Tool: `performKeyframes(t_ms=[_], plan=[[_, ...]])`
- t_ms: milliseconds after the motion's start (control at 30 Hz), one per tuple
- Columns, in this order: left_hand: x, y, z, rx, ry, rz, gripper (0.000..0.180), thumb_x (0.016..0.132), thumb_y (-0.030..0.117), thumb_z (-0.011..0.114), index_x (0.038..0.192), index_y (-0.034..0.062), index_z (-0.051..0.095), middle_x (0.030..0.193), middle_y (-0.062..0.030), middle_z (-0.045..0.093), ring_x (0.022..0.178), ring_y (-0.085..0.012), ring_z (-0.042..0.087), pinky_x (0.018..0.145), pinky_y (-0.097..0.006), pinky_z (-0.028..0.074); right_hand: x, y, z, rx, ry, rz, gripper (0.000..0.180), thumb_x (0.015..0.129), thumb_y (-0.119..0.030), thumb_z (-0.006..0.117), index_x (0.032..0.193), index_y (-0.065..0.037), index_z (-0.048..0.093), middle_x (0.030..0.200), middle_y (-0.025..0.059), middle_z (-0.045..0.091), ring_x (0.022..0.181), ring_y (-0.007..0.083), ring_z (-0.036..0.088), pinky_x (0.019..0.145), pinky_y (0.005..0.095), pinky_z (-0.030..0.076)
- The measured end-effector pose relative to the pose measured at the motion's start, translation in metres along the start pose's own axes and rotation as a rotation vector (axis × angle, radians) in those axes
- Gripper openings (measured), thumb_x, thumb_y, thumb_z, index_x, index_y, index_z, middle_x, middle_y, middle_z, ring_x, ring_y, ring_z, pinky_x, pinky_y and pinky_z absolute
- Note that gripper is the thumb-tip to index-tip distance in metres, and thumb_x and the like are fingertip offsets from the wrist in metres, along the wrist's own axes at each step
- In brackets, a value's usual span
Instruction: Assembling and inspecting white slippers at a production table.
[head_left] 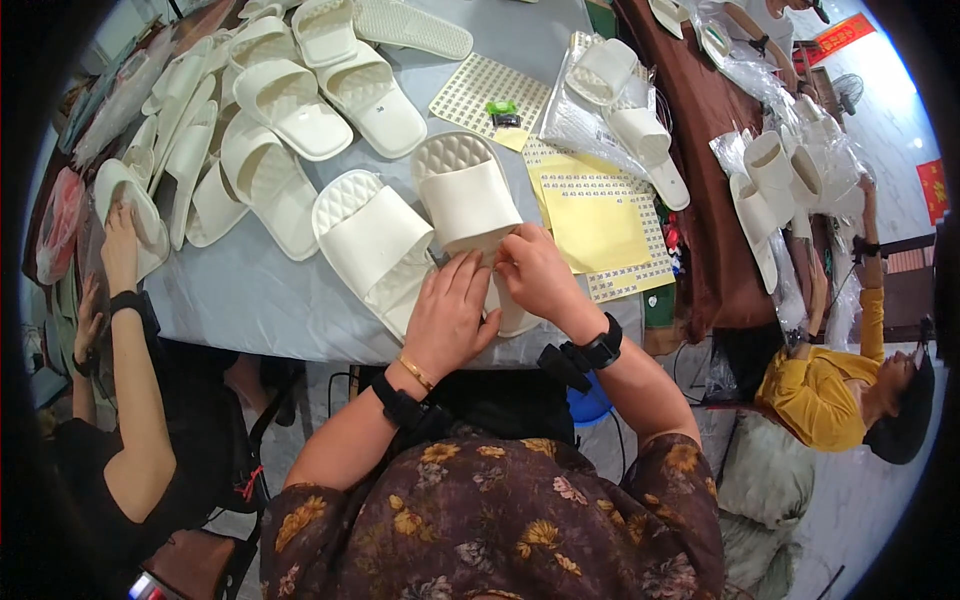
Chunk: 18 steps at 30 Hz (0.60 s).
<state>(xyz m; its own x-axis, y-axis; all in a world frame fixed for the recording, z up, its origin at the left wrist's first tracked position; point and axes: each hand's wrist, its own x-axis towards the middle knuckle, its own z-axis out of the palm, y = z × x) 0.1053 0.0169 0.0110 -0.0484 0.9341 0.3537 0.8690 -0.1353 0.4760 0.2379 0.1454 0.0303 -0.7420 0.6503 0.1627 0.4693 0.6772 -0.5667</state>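
Note:
Two cream slippers lie side by side in front of me, toes pointing away. My left hand (452,308) is bent over the heel part of the right slipper (468,205), its fingertips just below the strap and its thumb on the sole. My right hand (543,275) is closed in a pinch at the strap's lower edge, close to the left fingertips. Whatever the pinch may hold is hidden. Beside my left hand lies the left slipper (375,245), tilted slightly and partly covered by my wrist.
Many cream slippers (290,110) are piled at the far left. Printed sticker sheets (490,90) and yellow backing paper (600,235) lie at the right, near bagged slippers (605,75). A co-worker's hand (122,235) touches a slipper on the left; a person in yellow (825,390) handles slippers at the right.

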Motion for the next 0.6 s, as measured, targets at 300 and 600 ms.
performKeyframes(t_ms=[300,600], plan=[[0.000,0.002,0.000,0.009,-0.004,0.000,0.051,0.082,0.026,0.068,0.125,0.0010,0.055,0.138,-0.0181,0.051,0.131,-0.0335,0.046,0.109,-0.047,0.035,0.002,0.002,0.006,0.079,0.071,0.112,0.018,0.080,-0.003,0.066,0.098,-0.002,0.060,0.094,0.0186,0.059,0.092,0.0383,0.057,0.081,0.0456,0.048],[0.000,0.003,-0.002,0.016,-0.024,-0.005,0.052,0.082,0.025,0.069,0.125,0.0010,0.055,0.139,-0.0180,0.050,0.132,-0.0336,0.045,0.109,-0.046,0.035,-0.002,0.006,0.008,0.121,0.137,0.024,0.007,0.080,-0.003,0.066,0.086,-0.002,0.065,0.086,0.0170,0.059,0.088,0.0380,0.058,0.079,0.0452,0.049]])
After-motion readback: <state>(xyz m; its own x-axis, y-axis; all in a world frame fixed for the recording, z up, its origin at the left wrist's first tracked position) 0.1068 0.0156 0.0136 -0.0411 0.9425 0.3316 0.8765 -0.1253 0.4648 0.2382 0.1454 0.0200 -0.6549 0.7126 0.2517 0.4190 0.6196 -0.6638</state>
